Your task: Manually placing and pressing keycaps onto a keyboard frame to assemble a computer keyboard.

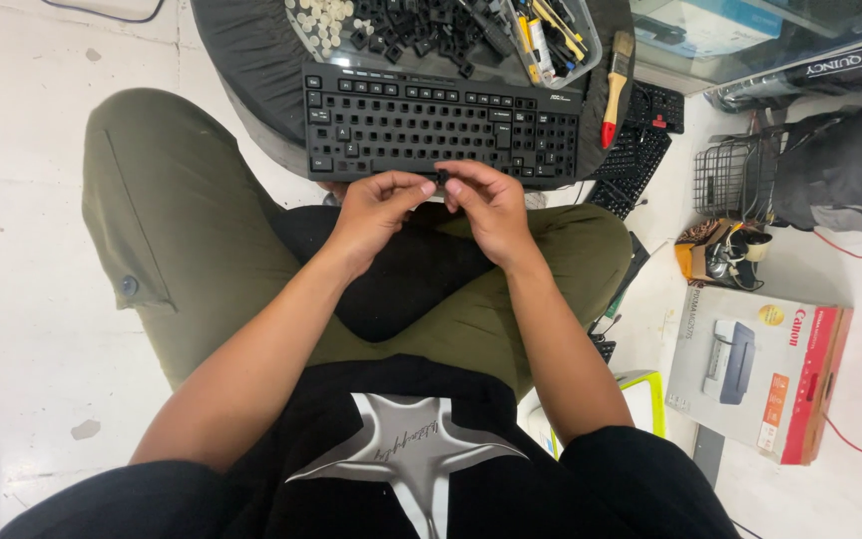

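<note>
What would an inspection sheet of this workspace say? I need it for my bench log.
Surface: black keyboard lies on a round dark cushion over a white tiled floor.
Job's things: a small black keycap is pinched between both hands at the keyboard's near edge.
Clutter: clear tray of loose black and white keycaps and tools; brush with red handle tip; more keyboards stacked on the right.
Grips: left hand and right hand both closed on the keycap.
Cables: red cable on the floor.
Surroundings: printer box, wire basket.
</note>
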